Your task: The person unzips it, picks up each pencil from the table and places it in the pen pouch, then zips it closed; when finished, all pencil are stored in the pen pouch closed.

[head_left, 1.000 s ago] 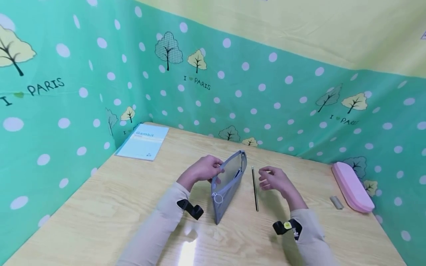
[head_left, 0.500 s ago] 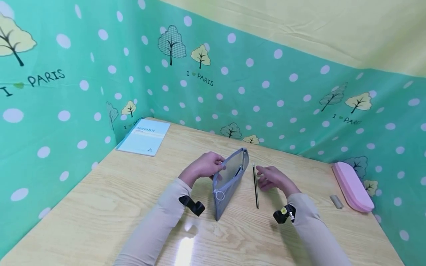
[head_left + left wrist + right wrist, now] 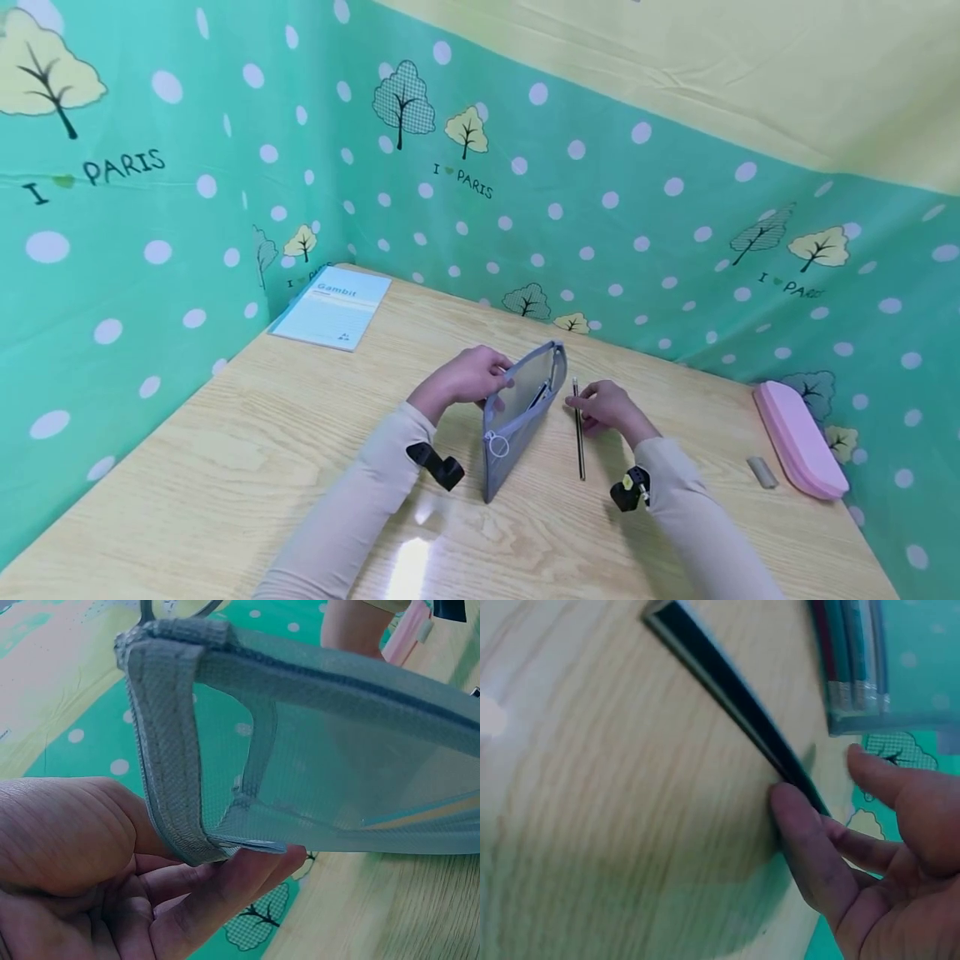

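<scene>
My left hand (image 3: 471,377) holds the rim of a grey mesh zipper pouch (image 3: 519,446), which stands on edge with its top gaping. In the left wrist view, the pouch's edge (image 3: 166,742) lies between my thumb and fingers. Through the mesh in the right wrist view, several pencils (image 3: 859,656) show inside. A dark striped pencil (image 3: 581,454) lies on the table to the pouch's right. My right hand (image 3: 609,407) is at its far part, a fingertip touching the pencil (image 3: 731,694) while the thumb stays apart from it.
A light blue notebook (image 3: 333,307) lies at the back left of the wooden table (image 3: 315,433). On the right are a pink case (image 3: 801,442) and a small grey eraser-like block (image 3: 762,472). A patterned green curtain (image 3: 622,225) hangs behind and on the left.
My right hand has moved left, from beside the pencil to touching it. The left hand keeps its hold on the pouch. The head view has shifted slightly.
</scene>
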`<state>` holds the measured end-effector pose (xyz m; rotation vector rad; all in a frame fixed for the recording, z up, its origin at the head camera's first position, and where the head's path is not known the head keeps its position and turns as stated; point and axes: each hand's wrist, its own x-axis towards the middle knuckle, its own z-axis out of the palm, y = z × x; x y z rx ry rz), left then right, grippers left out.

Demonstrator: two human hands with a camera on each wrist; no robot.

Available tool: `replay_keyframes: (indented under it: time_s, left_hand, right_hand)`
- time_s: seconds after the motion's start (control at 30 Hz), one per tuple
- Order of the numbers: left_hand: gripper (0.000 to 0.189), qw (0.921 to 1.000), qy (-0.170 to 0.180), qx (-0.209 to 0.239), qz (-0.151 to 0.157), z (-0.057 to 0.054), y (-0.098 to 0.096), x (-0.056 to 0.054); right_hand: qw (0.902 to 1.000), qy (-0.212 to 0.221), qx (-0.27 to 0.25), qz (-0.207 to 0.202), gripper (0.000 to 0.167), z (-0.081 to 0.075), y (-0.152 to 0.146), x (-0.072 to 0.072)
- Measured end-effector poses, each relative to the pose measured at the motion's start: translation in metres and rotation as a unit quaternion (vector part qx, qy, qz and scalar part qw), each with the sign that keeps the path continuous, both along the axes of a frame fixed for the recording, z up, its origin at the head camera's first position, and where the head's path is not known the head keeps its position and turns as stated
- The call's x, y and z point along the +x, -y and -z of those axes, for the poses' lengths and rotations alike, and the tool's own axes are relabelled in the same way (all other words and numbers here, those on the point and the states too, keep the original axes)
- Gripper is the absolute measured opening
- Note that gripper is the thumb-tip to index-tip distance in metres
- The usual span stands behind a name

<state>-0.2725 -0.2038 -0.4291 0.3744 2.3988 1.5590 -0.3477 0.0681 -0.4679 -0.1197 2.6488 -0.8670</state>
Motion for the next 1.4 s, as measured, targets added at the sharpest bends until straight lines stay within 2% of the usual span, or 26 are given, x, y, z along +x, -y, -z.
replay_keyframes:
  time_s: [0.1, 0.27, 0.37, 0.43, 0.53, 0.63, 0.7, 0.77, 0.93, 1.17, 1.4]
  left_hand:
    - [0.031, 1.0000, 0.008, -0.004, 0.001, 0.001, -0.001, -0.001]
    - [0.032, 0.9998, 0.018, -0.009, -0.002, 0.003, -0.004, -0.003]
    - [0.032, 0.9997, 0.024, -0.009, -0.003, 0.004, -0.006, -0.003]
    - [0.032, 0.9995, 0.030, -0.007, -0.003, 0.005, -0.007, -0.003]
    - [0.032, 0.9993, 0.036, -0.008, -0.003, 0.006, -0.009, -0.002]
    - [0.031, 0.9993, 0.035, -0.011, -0.004, 0.006, -0.009, -0.002]
    - [0.031, 0.9992, 0.037, -0.011, -0.006, 0.006, -0.009, -0.003]
    - [0.032, 0.9993, 0.036, -0.011, -0.007, 0.005, -0.009, -0.004]
    - [0.034, 0.9994, 0.033, -0.010, -0.008, 0.003, -0.009, -0.005]
    - [0.038, 0.9996, 0.028, 0.002, -0.002, -0.005, -0.002, -0.008]
    - [0.039, 0.9992, 0.038, 0.000, -0.007, -0.008, -0.005, -0.013]
  right_hand:
    - [0.9998, -0.019, 0.008, 0.005, 0.027, 0.006, 0.000, 0.000]
    - [0.9996, -0.018, -0.003, 0.022, 0.028, 0.012, -0.003, 0.003]
    - [0.9980, -0.004, -0.051, 0.036, 0.036, 0.012, -0.009, 0.004]
    - [0.9927, 0.012, -0.109, 0.051, 0.042, 0.012, -0.016, 0.006]
    - [0.9751, 0.033, -0.211, 0.061, 0.051, 0.010, -0.029, 0.010]
    - [0.9468, 0.040, -0.313, 0.064, 0.058, 0.004, -0.041, 0.015]
    - [0.9313, 0.033, -0.357, 0.067, 0.065, -0.003, -0.045, 0.019]
    - [0.9200, 0.021, -0.386, 0.064, 0.072, -0.013, -0.049, 0.022]
    - [0.9171, -0.021, -0.394, 0.054, 0.085, -0.034, -0.056, 0.028]
    - [0.9238, -0.038, -0.377, 0.057, 0.089, -0.045, -0.054, 0.023]
    - [0.9136, -0.043, -0.397, 0.077, 0.087, -0.053, -0.054, 0.025]
